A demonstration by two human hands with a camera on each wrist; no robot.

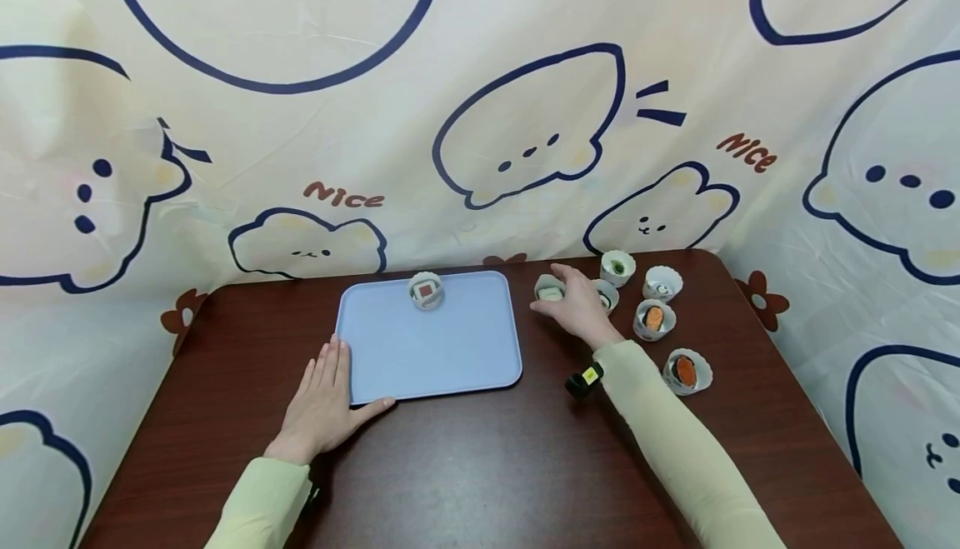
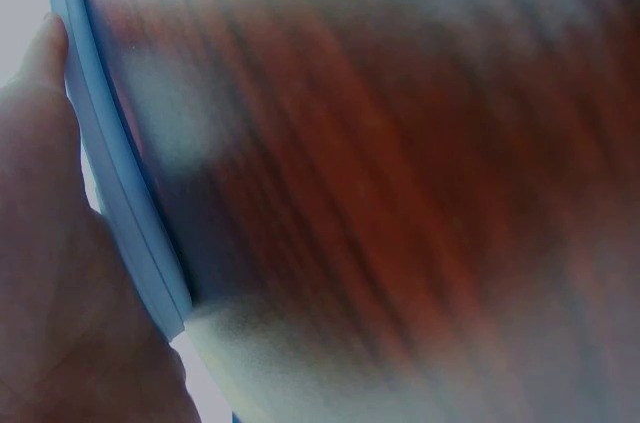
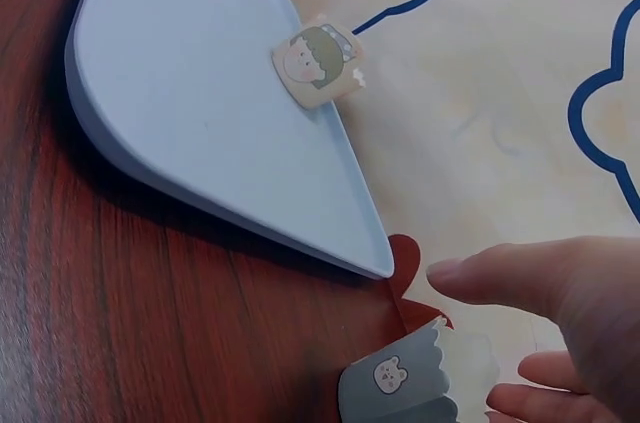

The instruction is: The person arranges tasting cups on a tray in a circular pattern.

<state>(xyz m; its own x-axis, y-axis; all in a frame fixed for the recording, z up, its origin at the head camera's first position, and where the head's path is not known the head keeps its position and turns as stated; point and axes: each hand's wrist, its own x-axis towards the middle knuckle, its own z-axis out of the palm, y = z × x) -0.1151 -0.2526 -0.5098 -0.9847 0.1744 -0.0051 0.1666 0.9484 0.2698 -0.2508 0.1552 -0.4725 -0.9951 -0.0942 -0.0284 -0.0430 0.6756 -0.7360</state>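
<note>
Resting at the near left corner of the pale blue tray (image 1: 435, 353), the left hand (image 1: 318, 407) lies with straight fingers along one rim and its thumb along the near edge, gripping nothing. Both sit on a dark brown wooden table (image 1: 465, 466). Over to the right, nearest of the cups, stands a scalloped cup with a red-orange piece (image 1: 686, 371); a little beyond it is a cup with an orange piece (image 1: 654, 318). The right hand (image 1: 579, 306) reaches over a grey-green cup (image 1: 550, 286) beside the tray — thumb and fingers spread loosely about it, the thumb clear of its wall, so I see no grip. Another cup (image 1: 606, 295) is half hidden behind that hand. On the tray, by the far rim, sits a printed cup (image 1: 426, 292). Farther back stand a white cup (image 1: 662, 282) and one with green inside (image 1: 618, 267) — then a cartoon-printed cloth (image 1: 405, 149).
</note>
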